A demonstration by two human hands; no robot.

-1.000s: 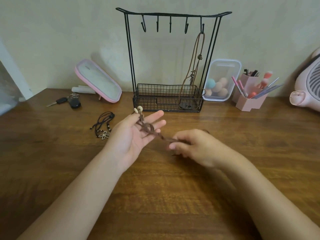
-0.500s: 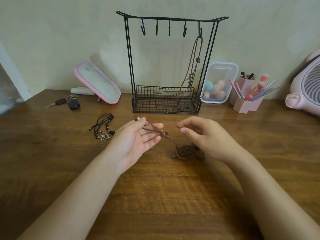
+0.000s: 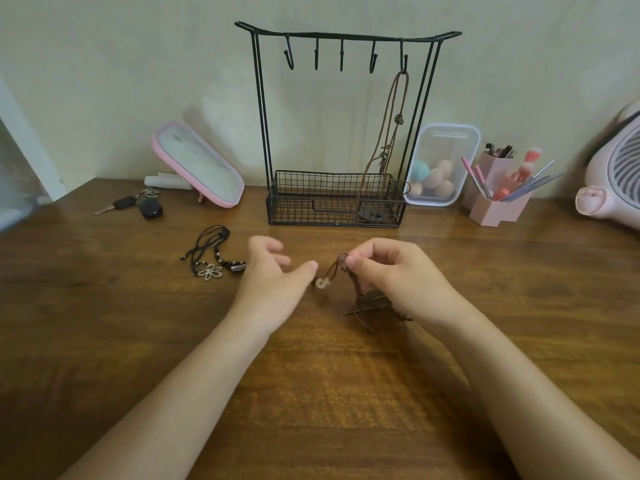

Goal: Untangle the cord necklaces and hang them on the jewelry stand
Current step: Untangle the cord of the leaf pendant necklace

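right grip (image 3: 391,275) pinches brown cord necklace (image 3: 333,273), pendant (image 3: 372,303) seemingly resting just below.

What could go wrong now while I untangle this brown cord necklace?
The right hand pinches the brown cord necklace at one spot while its pendant lies on the table; pulling hard could tighten the tangle. The black necklace lies close to the left hand and could snag.

On my feed I count 1 hung necklace (image 3: 400,118), 1 black necklace (image 3: 209,271) and 1 brown necklace (image 3: 369,303), 3 in all, plus 1 jewelry stand (image 3: 346,35) with 5 hooks (image 3: 341,58).
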